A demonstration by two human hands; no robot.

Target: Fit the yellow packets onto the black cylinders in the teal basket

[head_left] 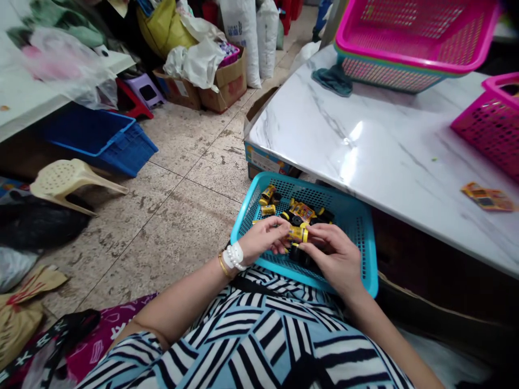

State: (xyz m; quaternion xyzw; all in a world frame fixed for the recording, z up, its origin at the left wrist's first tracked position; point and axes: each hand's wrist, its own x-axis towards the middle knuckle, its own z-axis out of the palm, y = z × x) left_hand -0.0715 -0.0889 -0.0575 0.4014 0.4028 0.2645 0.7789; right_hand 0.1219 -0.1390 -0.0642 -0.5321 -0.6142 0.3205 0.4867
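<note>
Two sets of fingers closely pinch one yellow container

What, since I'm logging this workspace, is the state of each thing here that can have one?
Left hand: closed on yellow container
Right hand: closed on the same container
Yellow container: held sideways; whether sealed, cannot tell
Turquoise basket: open, partly filled
Upper pink basket: open, stacked on others
Blue crate: open-topped
Orange packets: lying on marbled table
White sacks: standing upright
</note>
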